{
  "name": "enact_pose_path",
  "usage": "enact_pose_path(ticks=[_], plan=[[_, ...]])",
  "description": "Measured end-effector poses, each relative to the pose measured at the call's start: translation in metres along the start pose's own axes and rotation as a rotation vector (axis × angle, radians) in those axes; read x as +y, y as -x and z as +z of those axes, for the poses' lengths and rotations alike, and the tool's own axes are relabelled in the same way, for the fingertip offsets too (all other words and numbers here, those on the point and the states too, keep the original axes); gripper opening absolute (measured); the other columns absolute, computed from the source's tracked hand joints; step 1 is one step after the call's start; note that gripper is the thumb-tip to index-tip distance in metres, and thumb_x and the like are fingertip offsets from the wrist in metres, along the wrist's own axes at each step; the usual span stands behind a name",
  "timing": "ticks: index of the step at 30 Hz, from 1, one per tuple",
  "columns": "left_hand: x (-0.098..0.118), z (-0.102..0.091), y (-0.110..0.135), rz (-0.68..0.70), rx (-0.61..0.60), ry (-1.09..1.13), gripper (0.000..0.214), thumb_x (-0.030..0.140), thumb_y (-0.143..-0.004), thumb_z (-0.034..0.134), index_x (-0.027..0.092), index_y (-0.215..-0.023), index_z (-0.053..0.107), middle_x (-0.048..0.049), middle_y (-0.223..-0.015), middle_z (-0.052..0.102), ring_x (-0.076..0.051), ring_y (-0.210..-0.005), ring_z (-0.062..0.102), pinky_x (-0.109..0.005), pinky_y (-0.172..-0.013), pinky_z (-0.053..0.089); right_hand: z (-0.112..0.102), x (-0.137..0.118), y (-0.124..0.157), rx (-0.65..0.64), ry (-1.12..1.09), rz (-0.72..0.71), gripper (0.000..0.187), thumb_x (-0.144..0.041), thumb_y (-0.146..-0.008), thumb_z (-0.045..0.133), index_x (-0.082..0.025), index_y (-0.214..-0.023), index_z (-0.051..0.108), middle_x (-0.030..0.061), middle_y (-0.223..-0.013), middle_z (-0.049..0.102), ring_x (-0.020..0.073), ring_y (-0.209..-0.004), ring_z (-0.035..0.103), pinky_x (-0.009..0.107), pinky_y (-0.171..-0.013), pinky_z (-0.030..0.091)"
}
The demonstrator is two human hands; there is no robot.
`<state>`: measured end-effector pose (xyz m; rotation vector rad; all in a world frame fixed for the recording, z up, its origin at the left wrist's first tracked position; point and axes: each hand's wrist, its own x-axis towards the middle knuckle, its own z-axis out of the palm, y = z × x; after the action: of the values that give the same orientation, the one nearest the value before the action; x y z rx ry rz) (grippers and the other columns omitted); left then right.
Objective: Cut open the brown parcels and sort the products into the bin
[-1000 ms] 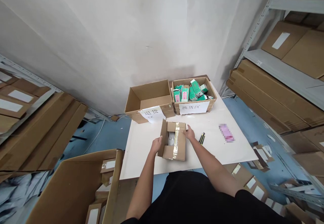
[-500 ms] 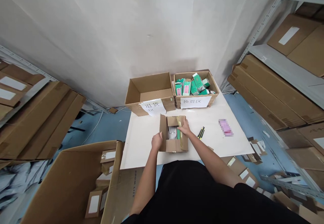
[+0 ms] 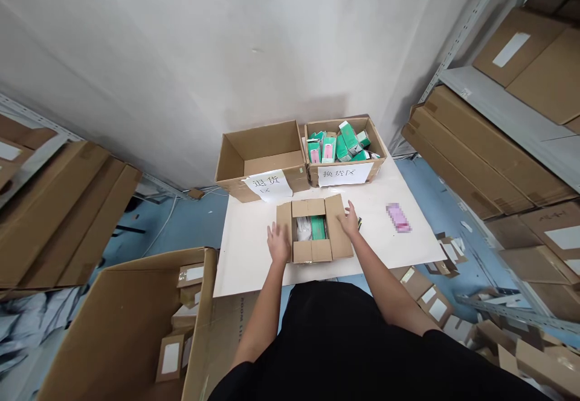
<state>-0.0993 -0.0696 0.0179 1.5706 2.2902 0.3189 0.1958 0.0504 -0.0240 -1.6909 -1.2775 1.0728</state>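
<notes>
A small cardboard box (image 3: 338, 232) lies on the white table (image 3: 247, 250) with its flaps spread wide. Inside it I see a green packet (image 3: 318, 227) and something white (image 3: 302, 229). My left hand (image 3: 278, 243) rests flat on the left flap, fingers spread. On the right flap lies my right hand (image 3: 350, 218), fingers stretched out. Neither hand holds anything.
Two labelled cartons stand at the table's back: an empty one (image 3: 263, 159) and one (image 3: 347, 150) full of green and pink packets. A pink item (image 3: 397, 217) lies to the right, a dark tool partly hidden beside my right hand. A big carton (image 3: 131, 322) stands left; shelves flank both sides.
The small box's flaps have been folded out flat on both sides. My hands moved apart, left onto the left flap, right onto the right flap.
</notes>
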Motion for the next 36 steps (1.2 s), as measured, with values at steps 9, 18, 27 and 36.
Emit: enact_pose_path(ticks=[9, 18, 27, 36], plan=[[0.029, 0.001, 0.003, 0.253, -0.389, 0.181, 0.035, 0.038, -0.097, 0.054, 0.023, -0.076, 0.078, -0.0046, -0.154, 0.061, -0.031, -0.165, 0.007, -0.058, -0.134, 0.010, 0.028, 0.015, 0.050, -0.290, 0.669, -0.183, 0.060, -0.036, -0.105, 0.044, -0.019, -0.163, 0.043, 0.0152, -0.171, 0.034, 0.0322, -0.161, 0.022, 0.052, -0.129, 0.022], [-0.007, -0.020, 0.038, 0.180, -0.560, 0.336, 0.061, 0.056, -0.081, 0.079, 0.031, -0.137, 0.072, -0.0015, -0.175, 0.027, -0.032, -0.166, -0.003, -0.054, -0.132, 0.019, 0.032, 0.011, 0.060, -0.467, 0.603, -0.461, 0.063, -0.012, -0.090, 0.059, -0.015, -0.152, 0.054, 0.0141, -0.174, 0.027, 0.0281, -0.164, 0.012, 0.051, -0.131, 0.023], [0.007, 0.004, 0.035, 0.226, -0.605, 0.083, 0.114, 0.057, -0.055, 0.096, 0.023, -0.155, 0.054, -0.0120, -0.179, 0.003, -0.043, -0.161, -0.014, -0.056, -0.132, 0.015, 0.084, 0.001, 0.056, -0.768, 0.925, -0.347, 0.085, -0.002, -0.079, 0.073, -0.019, -0.158, 0.049, 0.0244, -0.170, 0.029, 0.0433, -0.159, 0.025, 0.057, -0.120, 0.041], [0.005, 0.015, 0.053, 0.229, -0.425, 0.111, 0.074, 0.050, -0.060, 0.097, 0.030, -0.128, 0.076, -0.0034, -0.178, 0.017, -0.041, -0.164, -0.002, -0.058, -0.130, 0.023, 0.109, 0.009, 0.057, -0.742, 1.030, -0.302, 0.097, -0.020, -0.073, 0.089, -0.025, -0.159, 0.047, 0.0221, -0.174, 0.019, 0.0499, -0.159, 0.017, 0.069, -0.117, 0.038]])
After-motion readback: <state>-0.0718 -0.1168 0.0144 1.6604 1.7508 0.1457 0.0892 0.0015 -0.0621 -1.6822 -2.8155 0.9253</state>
